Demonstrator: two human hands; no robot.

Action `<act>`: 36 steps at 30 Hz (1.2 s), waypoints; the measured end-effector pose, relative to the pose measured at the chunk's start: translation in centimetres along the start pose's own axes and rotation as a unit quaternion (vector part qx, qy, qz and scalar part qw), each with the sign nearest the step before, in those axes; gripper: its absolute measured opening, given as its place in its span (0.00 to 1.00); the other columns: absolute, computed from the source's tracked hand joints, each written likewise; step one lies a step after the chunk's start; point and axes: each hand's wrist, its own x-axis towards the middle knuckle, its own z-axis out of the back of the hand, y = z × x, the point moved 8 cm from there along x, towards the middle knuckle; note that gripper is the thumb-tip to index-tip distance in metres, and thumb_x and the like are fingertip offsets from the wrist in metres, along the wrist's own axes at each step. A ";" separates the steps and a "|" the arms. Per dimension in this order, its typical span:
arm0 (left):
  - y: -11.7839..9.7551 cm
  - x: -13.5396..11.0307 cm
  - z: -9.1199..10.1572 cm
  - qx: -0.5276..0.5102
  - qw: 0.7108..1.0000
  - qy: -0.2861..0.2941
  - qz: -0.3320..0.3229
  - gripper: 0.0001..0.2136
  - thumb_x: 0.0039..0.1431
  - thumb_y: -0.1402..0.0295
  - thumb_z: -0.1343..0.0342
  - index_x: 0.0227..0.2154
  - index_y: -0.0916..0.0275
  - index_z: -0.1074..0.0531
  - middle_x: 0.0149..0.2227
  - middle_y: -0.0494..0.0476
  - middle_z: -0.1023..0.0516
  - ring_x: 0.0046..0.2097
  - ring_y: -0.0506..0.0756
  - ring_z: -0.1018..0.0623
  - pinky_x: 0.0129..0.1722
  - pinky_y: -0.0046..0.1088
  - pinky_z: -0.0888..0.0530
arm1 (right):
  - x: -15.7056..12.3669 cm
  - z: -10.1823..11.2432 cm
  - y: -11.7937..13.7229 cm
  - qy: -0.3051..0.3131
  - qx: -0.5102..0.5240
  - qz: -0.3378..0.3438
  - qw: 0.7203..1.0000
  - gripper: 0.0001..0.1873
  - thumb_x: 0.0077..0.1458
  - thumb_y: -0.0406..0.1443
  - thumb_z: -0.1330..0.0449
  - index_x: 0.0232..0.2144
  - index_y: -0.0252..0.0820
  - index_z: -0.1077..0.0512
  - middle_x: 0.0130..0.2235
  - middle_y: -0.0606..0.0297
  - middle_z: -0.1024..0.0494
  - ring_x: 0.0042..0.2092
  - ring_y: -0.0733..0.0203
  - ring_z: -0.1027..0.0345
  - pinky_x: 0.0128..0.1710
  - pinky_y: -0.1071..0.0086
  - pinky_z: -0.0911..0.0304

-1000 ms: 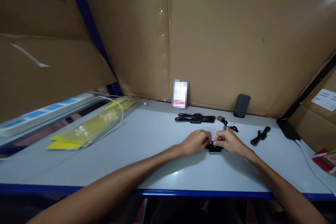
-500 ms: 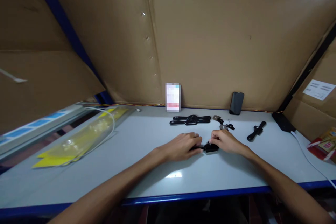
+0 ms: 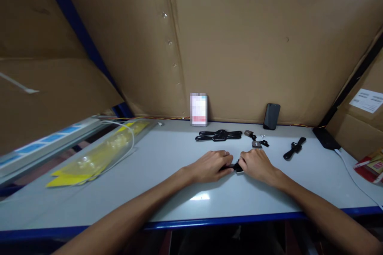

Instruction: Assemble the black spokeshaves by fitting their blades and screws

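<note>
Both hands are on a black spokeshave low over the white tabletop. My left hand is closed around its left handle. My right hand is closed over its middle and right side, so that end is hidden. A pale metal edge shows along the front of the body. Just beyond my right hand lie flat metal blades, small black clamp pieces and tiny silver screws. Two more black spokeshave bodies rest side by side behind my hands. Another spokeshave lies at the right.
A lit phone and a dark phone lean on the cardboard wall. At left are yellow sheets in clear plastic, a white cable and a power strip. A black box with a cable and a red packet are at right.
My right hand has turned and slid slightly left, covering more of the spokeshave's body. My left hand keeps its hold on the handle. The view has shifted a little.
</note>
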 end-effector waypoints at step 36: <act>-0.5 0.6 -0.4 0.025 0.999 -0.004 -0.033 0.22 0.73 0.49 0.55 0.35 0.61 0.24 0.33 0.57 0.26 0.30 0.55 0.28 0.31 0.32 0.38 | -0.2 1.7 -1.0 -0.012 0.200 0.123 0.972 0.08 0.62 0.32 0.42 0.29 0.42 0.28 0.28 0.67 0.26 0.30 0.64 0.39 0.32 0.70 0.51</act>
